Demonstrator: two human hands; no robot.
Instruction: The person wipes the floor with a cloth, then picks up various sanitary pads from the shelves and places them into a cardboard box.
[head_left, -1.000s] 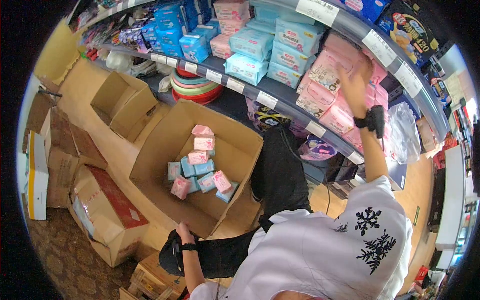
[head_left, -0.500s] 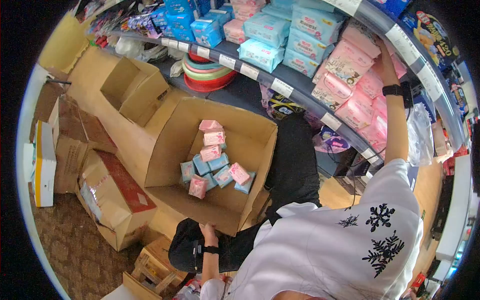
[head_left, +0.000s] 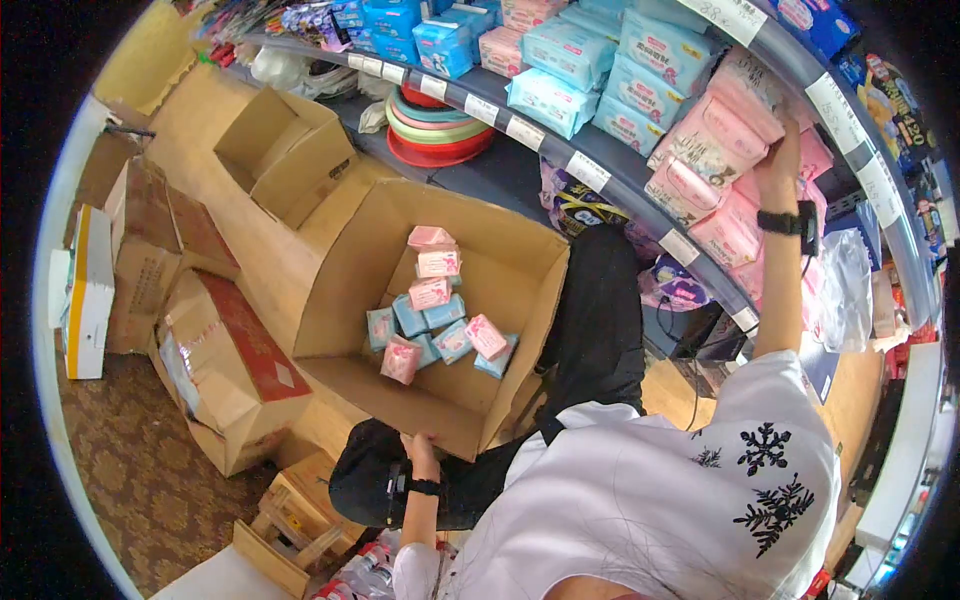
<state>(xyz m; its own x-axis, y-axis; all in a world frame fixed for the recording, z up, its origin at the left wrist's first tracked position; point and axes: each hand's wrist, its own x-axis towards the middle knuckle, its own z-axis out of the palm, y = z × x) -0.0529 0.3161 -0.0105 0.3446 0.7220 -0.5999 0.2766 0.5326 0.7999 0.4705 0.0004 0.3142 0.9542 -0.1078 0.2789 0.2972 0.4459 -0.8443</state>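
My left hand [head_left: 422, 456] grips the near edge of an open cardboard box [head_left: 390, 405] that rests against my legs. Inside the box lie several small pink packets [head_left: 430, 292] and blue packets [head_left: 453, 340], loosely piled. My right hand [head_left: 783, 165] is up at the shelf, closed around the right end of a soft pink packet [head_left: 738, 125]; its fingertips are partly hidden by the wrapping. Below that packet sit more pink packets [head_left: 685, 190], stacked at a slant. Light blue packets [head_left: 640, 90] stand directly left of them.
Price labels line the curved shelf edge [head_left: 525, 132]. Under the shelf are stacked basins [head_left: 440, 140] in red and green. Another open carton [head_left: 290, 160] stands on the floor, with taped cartons [head_left: 235, 370] at the left. A small wooden stool [head_left: 300, 515] is near my left knee.
The view has shifted a little. My right hand has come down and toward me at the pink stack, and the upper pink packets have shifted forward with it. My left hand stays on the box edge.
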